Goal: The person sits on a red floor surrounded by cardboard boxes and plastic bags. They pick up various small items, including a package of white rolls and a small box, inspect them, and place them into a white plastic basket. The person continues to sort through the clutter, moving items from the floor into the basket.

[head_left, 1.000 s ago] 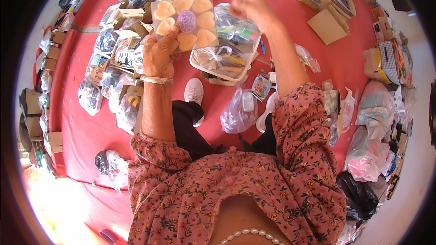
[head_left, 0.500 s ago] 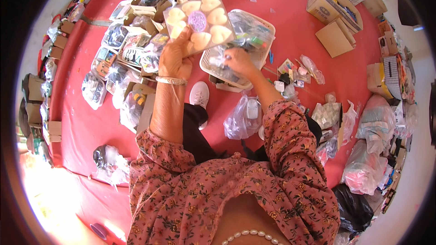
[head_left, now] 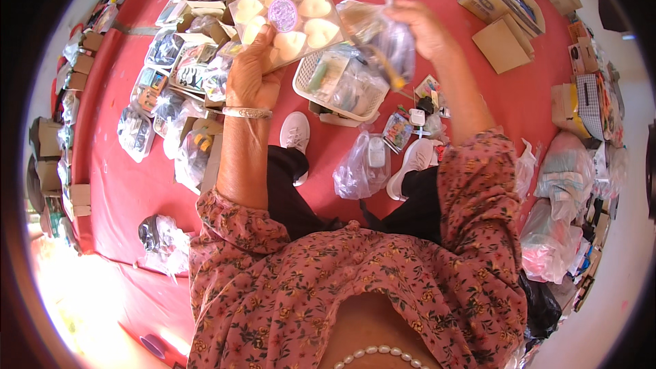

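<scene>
My left hand [head_left: 251,80] is closed on the lower edge of a flat clear box [head_left: 314,4]. Cream heart-shaped pieces fill it around a round purple label. On the right, my right hand [head_left: 429,33] grips a clear plastic bag [head_left: 399,46] by its top. Motion blurs the bag, and I cannot make out what is inside. Beneath both stands a white plastic basket [head_left: 374,106] with clear packets [head_left: 353,89] in it. The box and the bag cover its far side.
Boxes and packed trays [head_left: 164,48] crowd the red floor [head_left: 123,198] to the left. At the far right sits an open cardboard box [head_left: 482,1]. Between my shoes and the basket lie a clear bag with a white item [head_left: 376,152] and a small card pack [head_left: 398,130].
My right hand has risen from the basket and moved right, lifting the plastic bag out. The flat box in my left hand has shifted slightly up and left.
</scene>
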The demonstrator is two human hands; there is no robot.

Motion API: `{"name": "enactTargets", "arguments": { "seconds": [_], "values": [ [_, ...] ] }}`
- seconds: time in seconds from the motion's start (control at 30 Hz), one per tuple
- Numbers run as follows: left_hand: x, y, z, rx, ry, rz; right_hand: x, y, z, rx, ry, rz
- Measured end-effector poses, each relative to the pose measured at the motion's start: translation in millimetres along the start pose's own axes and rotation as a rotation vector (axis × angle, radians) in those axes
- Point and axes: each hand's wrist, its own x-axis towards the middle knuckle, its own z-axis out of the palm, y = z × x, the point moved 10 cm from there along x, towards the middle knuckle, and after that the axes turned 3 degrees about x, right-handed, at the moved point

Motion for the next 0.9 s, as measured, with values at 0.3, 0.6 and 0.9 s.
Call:
{"name": "enactTargets", "arguments": {
  "seconds": [0.3,0.6,0.9],
  "values": [
    [-4,-34,6,0.449,-0.069,-0.087,-132,-20,-165,-0.473,0.283,0.084],
    [40,-154,-53,0.674,-0.116,-0.531,-301,164,-301,-0.459,0.706,0.401],
    [66,-192,-84,0.759,-0.055,-0.677,-334,224,-308,-0.329,0.656,0.396]
  ]
}}
